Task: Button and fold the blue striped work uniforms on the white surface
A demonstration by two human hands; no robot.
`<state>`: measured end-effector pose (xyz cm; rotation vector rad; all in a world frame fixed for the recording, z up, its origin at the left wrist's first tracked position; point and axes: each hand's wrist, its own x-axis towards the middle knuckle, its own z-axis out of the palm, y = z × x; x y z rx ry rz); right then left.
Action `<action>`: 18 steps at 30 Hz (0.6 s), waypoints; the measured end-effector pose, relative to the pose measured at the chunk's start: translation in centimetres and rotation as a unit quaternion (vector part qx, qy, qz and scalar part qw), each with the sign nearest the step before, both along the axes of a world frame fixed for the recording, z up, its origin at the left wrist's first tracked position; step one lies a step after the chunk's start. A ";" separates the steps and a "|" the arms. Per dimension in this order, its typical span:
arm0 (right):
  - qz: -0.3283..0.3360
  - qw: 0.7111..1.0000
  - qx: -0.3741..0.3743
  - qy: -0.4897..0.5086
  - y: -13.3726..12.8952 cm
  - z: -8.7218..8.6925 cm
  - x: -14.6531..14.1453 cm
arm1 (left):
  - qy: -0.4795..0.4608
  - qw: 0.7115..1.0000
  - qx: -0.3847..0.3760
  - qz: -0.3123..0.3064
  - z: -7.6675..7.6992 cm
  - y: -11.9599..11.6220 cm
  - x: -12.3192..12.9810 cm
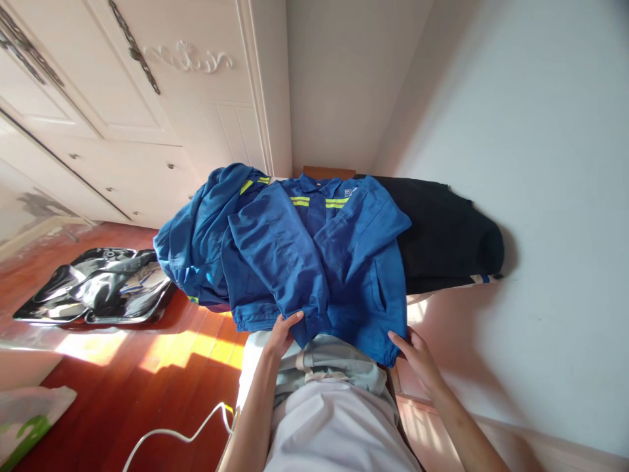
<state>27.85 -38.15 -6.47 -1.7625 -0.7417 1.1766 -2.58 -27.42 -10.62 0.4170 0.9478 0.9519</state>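
Observation:
A blue work jacket (295,255) with yellow-green stripes and a collar lies spread out in front of me, its sleeves folded inward across the front. My left hand (284,332) pinches the cuff and lower edge near the middle of the hem. At the jacket's lower right corner, my right hand (411,347) grips the hem between thumb and fingers. A second blue garment (196,229) with similar stripes is bunched up on the left, against the jacket. Dark cloth (442,236) lies on the right, partly beneath the jacket.
An open suitcase (98,288) filled with items lies on the red wooden floor (122,393) at left. White cabinets (196,124) stand behind it. A white wall (550,229) borders the right side. A white cable (171,432) and a plastic bag (29,419) are at lower left.

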 end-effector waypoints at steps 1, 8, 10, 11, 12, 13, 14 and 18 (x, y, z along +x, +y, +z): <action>0.001 1.000 0.000 -0.003 0.0 0.0 0.0 | -0.023 1.000 -0.013 -0.003 0.3 -0.1 -0.2; -0.001 1.000 -0.011 -0.015 0.0 0.3 -0.4 | -0.052 0.998 -0.019 -0.010 0.9 -0.4 -0.4; -0.008 1.000 -0.010 -0.011 -0.1 0.4 -0.6 | -0.053 0.998 -0.014 -0.015 0.6 -0.4 -0.5; -0.010 1.000 -0.007 -0.010 -0.1 0.4 -0.6 | -0.053 0.998 -0.011 -0.018 0.5 -0.4 -0.5; -0.010 1.000 -0.004 -0.010 -0.2 0.3 -0.7 | -0.052 0.998 -0.007 -0.022 0.5 -0.4 -0.5; -0.009 1.000 -0.001 -0.011 -0.3 0.3 -0.8 | -0.047 0.999 -0.004 -0.025 0.5 -0.4 -0.5; -0.007 1.000 0.000 -0.013 -0.4 0.2 -0.8 | -0.042 0.999 0.001 -0.027 0.5 -0.3 -0.4; 0.001 1.000 0.000 -0.006 -0.7 -0.4 -0.9 | -0.015 0.999 0.025 -0.027 1.0 -0.2 0.1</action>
